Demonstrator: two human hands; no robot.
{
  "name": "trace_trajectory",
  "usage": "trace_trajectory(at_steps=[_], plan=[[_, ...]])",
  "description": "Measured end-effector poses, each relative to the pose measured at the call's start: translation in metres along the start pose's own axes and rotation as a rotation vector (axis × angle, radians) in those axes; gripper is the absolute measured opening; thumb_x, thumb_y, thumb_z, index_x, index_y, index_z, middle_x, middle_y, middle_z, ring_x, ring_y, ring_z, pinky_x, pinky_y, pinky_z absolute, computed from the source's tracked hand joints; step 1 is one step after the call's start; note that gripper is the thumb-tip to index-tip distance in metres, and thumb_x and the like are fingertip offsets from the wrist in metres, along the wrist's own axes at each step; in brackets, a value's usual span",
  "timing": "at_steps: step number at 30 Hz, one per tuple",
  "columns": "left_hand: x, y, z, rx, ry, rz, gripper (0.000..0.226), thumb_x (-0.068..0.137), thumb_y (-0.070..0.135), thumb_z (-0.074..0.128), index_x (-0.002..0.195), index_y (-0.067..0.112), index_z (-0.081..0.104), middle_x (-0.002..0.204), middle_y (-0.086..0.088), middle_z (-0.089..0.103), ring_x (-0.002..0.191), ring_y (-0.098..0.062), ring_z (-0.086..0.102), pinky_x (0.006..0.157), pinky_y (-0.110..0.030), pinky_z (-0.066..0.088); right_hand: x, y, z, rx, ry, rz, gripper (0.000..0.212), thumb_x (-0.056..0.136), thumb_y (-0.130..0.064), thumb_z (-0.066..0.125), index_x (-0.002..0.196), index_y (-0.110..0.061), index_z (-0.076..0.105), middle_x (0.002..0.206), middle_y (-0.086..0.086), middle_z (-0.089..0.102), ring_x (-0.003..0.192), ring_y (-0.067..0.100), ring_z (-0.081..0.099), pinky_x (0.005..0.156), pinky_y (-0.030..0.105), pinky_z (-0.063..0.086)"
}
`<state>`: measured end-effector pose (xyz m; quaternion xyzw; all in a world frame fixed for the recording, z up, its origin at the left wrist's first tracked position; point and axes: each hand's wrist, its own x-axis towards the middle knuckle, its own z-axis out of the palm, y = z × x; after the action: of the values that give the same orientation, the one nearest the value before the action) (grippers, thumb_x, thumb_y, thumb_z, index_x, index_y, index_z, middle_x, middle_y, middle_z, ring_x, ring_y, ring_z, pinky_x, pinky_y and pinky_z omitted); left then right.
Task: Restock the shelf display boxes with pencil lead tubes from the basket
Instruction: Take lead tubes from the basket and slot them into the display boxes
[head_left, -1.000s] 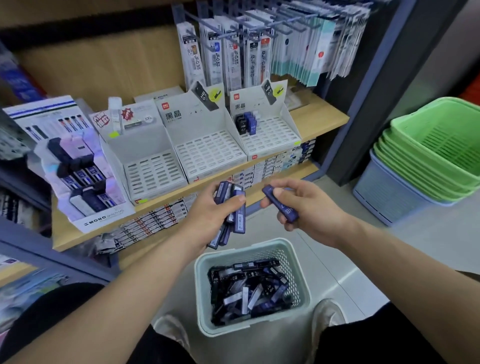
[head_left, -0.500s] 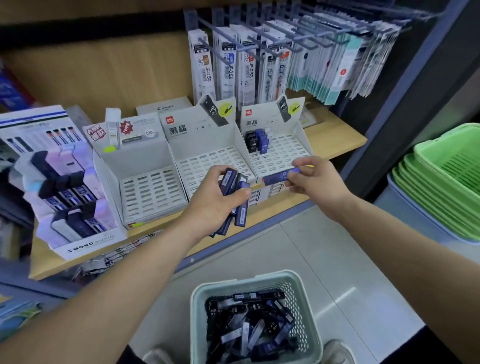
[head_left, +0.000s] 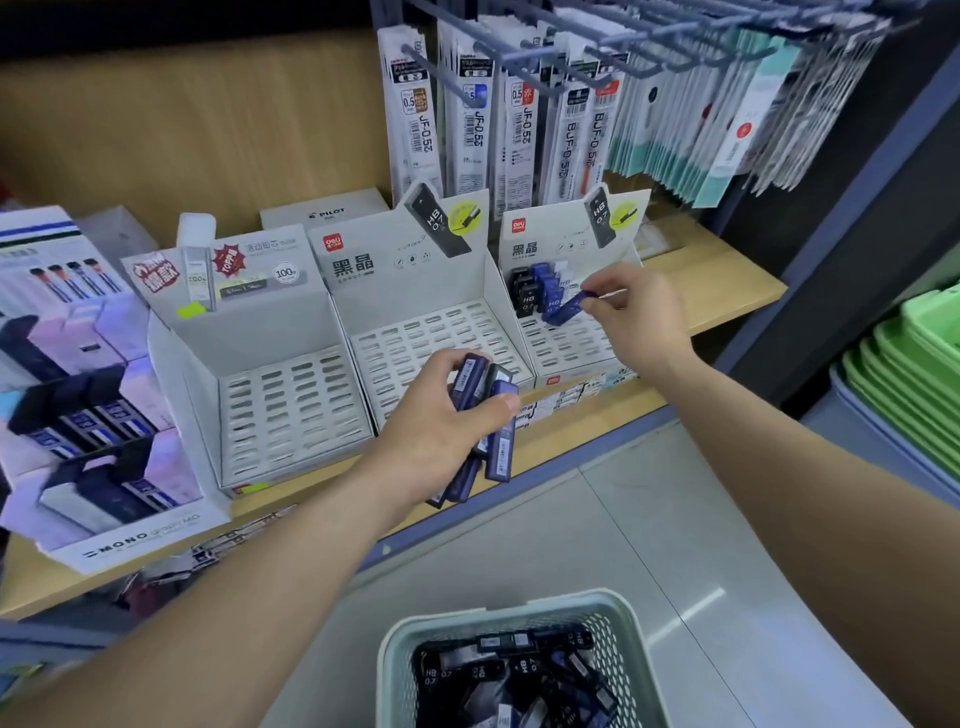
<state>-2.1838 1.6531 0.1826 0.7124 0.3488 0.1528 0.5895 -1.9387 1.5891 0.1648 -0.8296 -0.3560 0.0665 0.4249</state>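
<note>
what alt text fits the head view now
The right hand pinches a dark blue pencil lead tube over the rightmost white cardboard display box; the left hand holds a bundle of similar tubes. A pale green mesh basket of more sits below.

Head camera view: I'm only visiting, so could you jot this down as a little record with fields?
Right hand: pinches one blue tube, tilted, lower end beside the standing tubes
Standing tubes: few, at the back left of the right display box
Left hand: grips a bundle of tubes before the middle display box
Middle box slots: no tubes seen
Basket: on the floor, holding loose tubes
</note>
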Motion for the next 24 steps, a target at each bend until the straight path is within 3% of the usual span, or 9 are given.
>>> trace_trajectory(at_steps=[3, 9, 15, 18, 21, 24], plan=[[0.005, -0.005, -0.004, -0.022, 0.023, -0.013, 0.033, 0.088, 0.034, 0.074, 0.116, 0.039, 0.055, 0.103, 0.005, 0.068, 0.094, -0.016, 0.068, 0.081, -0.029, 0.055, 0.004, 0.003, 0.006, -0.034, -0.027, -0.028, 0.012, 0.094, -0.014, 0.067, 0.096, -0.025, 0.07, 0.089, -0.011, 0.069, 0.074, 0.001, 0.061, 0.061, 0.019, 0.045], [0.012, -0.009, -0.009, -0.061, 0.068, -0.032, 0.035, 0.088, 0.033, 0.075, 0.117, 0.038, 0.057, 0.102, 0.006, 0.071, 0.095, -0.018, 0.07, 0.09, -0.049, 0.058, 0.012, 0.009, 0.006, -0.132, -0.07, -0.138, 0.015, 0.095, -0.011, 0.064, 0.102, -0.018, 0.074, 0.093, -0.005, 0.069, 0.073, -0.001, 0.059, 0.061, 0.0, 0.036], [0.013, -0.01, -0.008, -0.065, 0.083, -0.018, 0.037, 0.089, 0.033, 0.074, 0.12, 0.037, 0.055, 0.101, 0.009, 0.071, 0.092, -0.013, 0.071, 0.084, -0.038, 0.059, 0.015, 0.01, 0.018, -0.164, -0.058, -0.253, 0.017, 0.095, -0.008, 0.064, 0.106, -0.014, 0.076, 0.105, 0.005, 0.067, 0.079, 0.015, 0.061, 0.076, 0.01, 0.041], [0.014, -0.011, -0.007, -0.063, 0.092, -0.016, 0.037, 0.089, 0.035, 0.073, 0.12, 0.038, 0.055, 0.102, 0.01, 0.071, 0.091, -0.011, 0.071, 0.083, -0.035, 0.058, 0.015, 0.012, 0.025, -0.192, -0.063, -0.232, 0.018, 0.095, -0.007, 0.063, 0.107, -0.012, 0.076, 0.106, 0.009, 0.066, 0.085, 0.021, 0.064, 0.081, 0.024, 0.047], [0.015, -0.012, -0.007, -0.084, 0.112, -0.021, 0.038, 0.088, 0.035, 0.074, 0.121, 0.038, 0.056, 0.103, 0.008, 0.071, 0.092, -0.013, 0.07, 0.082, -0.035, 0.058, 0.015, 0.012, 0.026, -0.211, -0.058, -0.223, 0.02, 0.094, -0.011, 0.064, 0.111, -0.016, 0.074, 0.11, 0.006, 0.063, 0.083, 0.019, 0.063, 0.082, 0.032, 0.052], [0.016, -0.01, -0.008, -0.106, 0.134, -0.034, 0.037, 0.088, 0.036, 0.074, 0.12, 0.038, 0.056, 0.103, 0.007, 0.071, 0.093, -0.014, 0.07, 0.08, -0.036, 0.059, 0.006, -0.004, 0.018, -0.233, -0.034, -0.224, 0.023, 0.093, -0.023, 0.067, 0.115, -0.024, 0.072, 0.103, -0.004, 0.061, 0.082, 0.012, 0.061, 0.076, 0.027, 0.051]])
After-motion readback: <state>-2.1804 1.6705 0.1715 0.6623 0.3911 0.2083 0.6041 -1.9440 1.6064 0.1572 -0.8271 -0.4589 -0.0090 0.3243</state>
